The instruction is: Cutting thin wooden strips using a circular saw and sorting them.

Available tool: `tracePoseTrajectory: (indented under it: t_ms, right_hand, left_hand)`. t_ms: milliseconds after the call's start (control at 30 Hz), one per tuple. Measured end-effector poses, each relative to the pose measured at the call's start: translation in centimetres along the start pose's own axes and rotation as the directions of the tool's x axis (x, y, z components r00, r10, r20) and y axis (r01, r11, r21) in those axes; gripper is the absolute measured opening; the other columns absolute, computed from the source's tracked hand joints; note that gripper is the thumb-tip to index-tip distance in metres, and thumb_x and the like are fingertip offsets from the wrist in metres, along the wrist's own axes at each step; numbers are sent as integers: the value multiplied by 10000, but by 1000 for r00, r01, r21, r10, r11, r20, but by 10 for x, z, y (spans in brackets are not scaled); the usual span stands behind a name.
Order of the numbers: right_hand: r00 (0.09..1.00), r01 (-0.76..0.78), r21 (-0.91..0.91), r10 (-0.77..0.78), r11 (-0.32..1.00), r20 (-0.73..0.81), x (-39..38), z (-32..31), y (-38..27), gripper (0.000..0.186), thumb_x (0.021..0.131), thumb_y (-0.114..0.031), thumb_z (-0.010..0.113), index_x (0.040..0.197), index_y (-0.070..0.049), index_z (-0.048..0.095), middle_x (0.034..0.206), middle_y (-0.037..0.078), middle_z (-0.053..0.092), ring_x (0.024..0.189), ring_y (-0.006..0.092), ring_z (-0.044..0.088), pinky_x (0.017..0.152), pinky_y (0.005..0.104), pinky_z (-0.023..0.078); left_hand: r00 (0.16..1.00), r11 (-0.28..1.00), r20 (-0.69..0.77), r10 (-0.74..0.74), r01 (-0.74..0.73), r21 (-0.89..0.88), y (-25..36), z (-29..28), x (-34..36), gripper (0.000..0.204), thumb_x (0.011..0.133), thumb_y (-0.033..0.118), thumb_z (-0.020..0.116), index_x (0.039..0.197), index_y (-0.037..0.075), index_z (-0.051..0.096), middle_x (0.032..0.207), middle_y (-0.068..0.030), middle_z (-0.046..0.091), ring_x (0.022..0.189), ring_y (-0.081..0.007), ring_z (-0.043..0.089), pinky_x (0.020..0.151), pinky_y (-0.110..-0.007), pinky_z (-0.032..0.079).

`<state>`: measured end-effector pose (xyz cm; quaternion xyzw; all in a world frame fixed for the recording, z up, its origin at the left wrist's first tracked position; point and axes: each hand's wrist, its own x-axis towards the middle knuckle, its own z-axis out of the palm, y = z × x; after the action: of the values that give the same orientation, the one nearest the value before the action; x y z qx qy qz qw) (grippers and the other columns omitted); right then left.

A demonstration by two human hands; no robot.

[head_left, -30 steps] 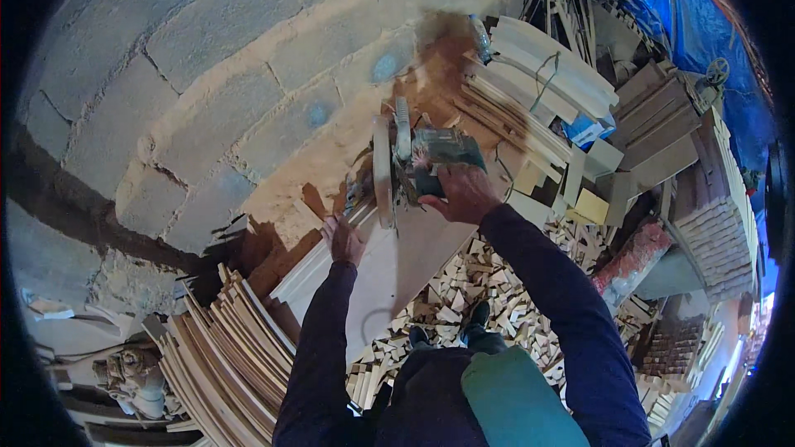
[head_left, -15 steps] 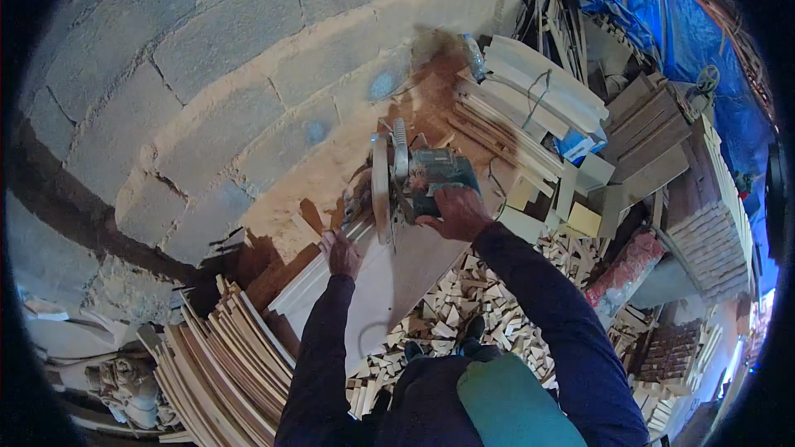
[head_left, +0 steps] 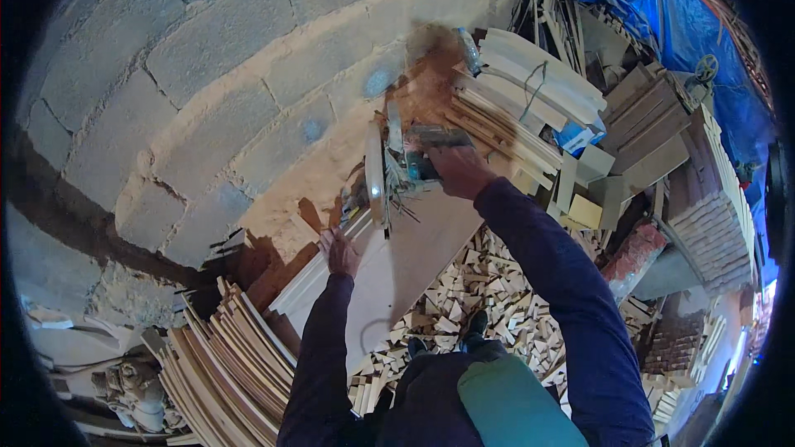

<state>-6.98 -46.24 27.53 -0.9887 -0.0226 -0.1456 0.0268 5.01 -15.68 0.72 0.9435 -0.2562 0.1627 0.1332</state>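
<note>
My right hand (head_left: 457,169) is closed at the motor body of a miter saw (head_left: 426,157), probably round its handle; the fingertips are partly hidden and blurred. The saw's round blade guard (head_left: 375,174) stands edge-on to the left of the motor. My left hand (head_left: 339,252) rests with bent fingers on the upper end of pale wooden strips (head_left: 310,283), holding them on the board beside the saw. Below the blade lies the pale work board (head_left: 397,269). Whether the blade touches a strip cannot be made out.
A block wall (head_left: 211,128) rises at the left, with sawdust along its foot. Long curved-looking slats (head_left: 236,360) lean at lower left. Small wood offcuts (head_left: 464,298) cover the floor round my feet. Stacked boards (head_left: 530,91) and a blue tarp (head_left: 646,0) stand at right.
My right hand and the saw's motor have moved away from me, up in the picture. My left hand stays on the strips.
</note>
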Motion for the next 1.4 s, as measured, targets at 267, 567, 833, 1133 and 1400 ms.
tracePoseTrajectory:
  t_ms: [267, 567, 833, 1133, 1400]
  right_hand:
    - [989, 35, -14, -37, 999, -144, 13, -3, 12, 469, 678, -27, 627, 1138, -1, 541, 1072, 233, 632, 1062, 424, 601, 888, 492, 488]
    - [1000, 6, -21, -6, 1000, 7, 18, -11, 14, 444, 695, -15, 613, 1137, -3, 568, 1040, 254, 647, 1020, 410, 630, 862, 494, 511]
    - [993, 98, 154, -86, 983, -85, 43, -22, 33, 433, 777, -17, 555, 1204, -65, 612, 1036, 176, 690, 993, 418, 647, 870, 505, 513]
    - [992, -111, -182, 120, 977, 39, 81, -50, 44, 466, 684, -129, 652, 1149, -93, 638, 1002, 208, 684, 1026, 386, 654, 908, 494, 496]
    - [994, -85, -164, 73, 983, -80, 87, -36, 53, 364, 623, -81, 686, 984, -50, 650, 1076, 202, 649, 1111, 380, 595, 943, 477, 478]
  left_hand:
    - [1000, 996, -7, -12, 12, -83, 3, -7, 0, 534, 848, 255, 669, 1223, -68, 469, 1144, -237, 458, 1124, -427, 455, 948, -535, 366]
    - [1000, 996, -2, -10, 10, -89, 3, -8, 0, 543, 834, 239, 703, 1243, -29, 466, 1153, -250, 466, 1111, -430, 470, 942, -549, 382]
    - [992, 998, 116, -39, 44, -40, 6, -14, 1, 614, 855, 297, 689, 1267, -72, 420, 1183, -252, 466, 1136, -425, 463, 962, -557, 379]
    - [989, 996, 133, -56, 65, -61, 3, -7, 1, 582, 856, 255, 691, 1280, -37, 419, 1174, -245, 460, 1164, -414, 455, 993, -539, 358]
    - [998, 992, 59, -8, 16, -126, 0, -13, 0, 579, 859, 275, 682, 1300, -14, 443, 1226, -258, 458, 1165, -431, 446, 1003, -546, 360]
